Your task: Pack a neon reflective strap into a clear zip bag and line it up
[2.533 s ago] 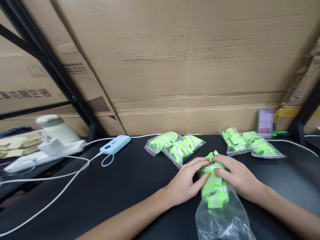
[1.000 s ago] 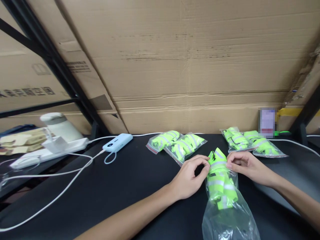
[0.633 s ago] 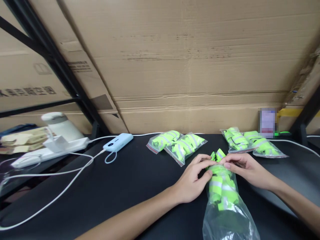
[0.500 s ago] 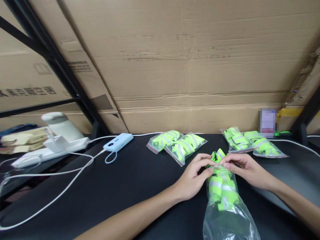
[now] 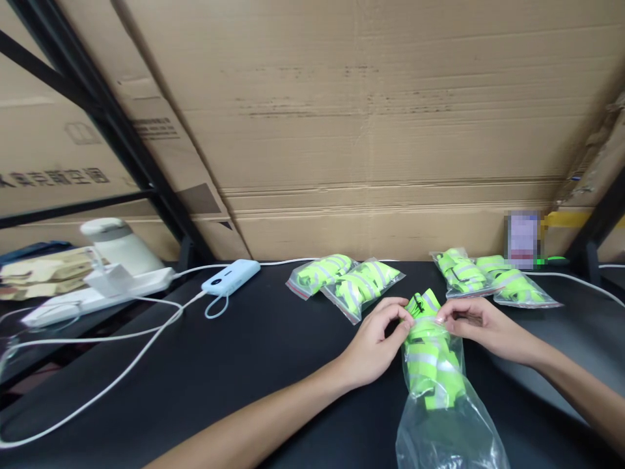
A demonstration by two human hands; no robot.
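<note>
A clear plastic bag (image 5: 452,433) lies on the black table in front of me, its mouth at the far end. Inside it, and sticking out past the mouth, is a bundle of neon-green reflective straps (image 5: 434,374) with silver stripes and a black cord at its far tip. My left hand (image 5: 378,342) pinches the left edge of the bag's mouth between thumb and fingers. On the opposite side, my right hand (image 5: 481,326) grips the right edge the same way. The bag's near half looks unfilled.
Two filled strap bags (image 5: 364,286) lie beyond my left hand, two more (image 5: 517,286) behind my right. A light-blue power bank (image 5: 231,278), white cables, a power strip (image 5: 58,309) and a white bottle (image 5: 124,246) stand left. Cardboard (image 5: 366,130) walls the back.
My hands have spread slightly apart along the bag's mouth, the right one moving right. More of the strap bundle's far end and the black cord shows between them.
</note>
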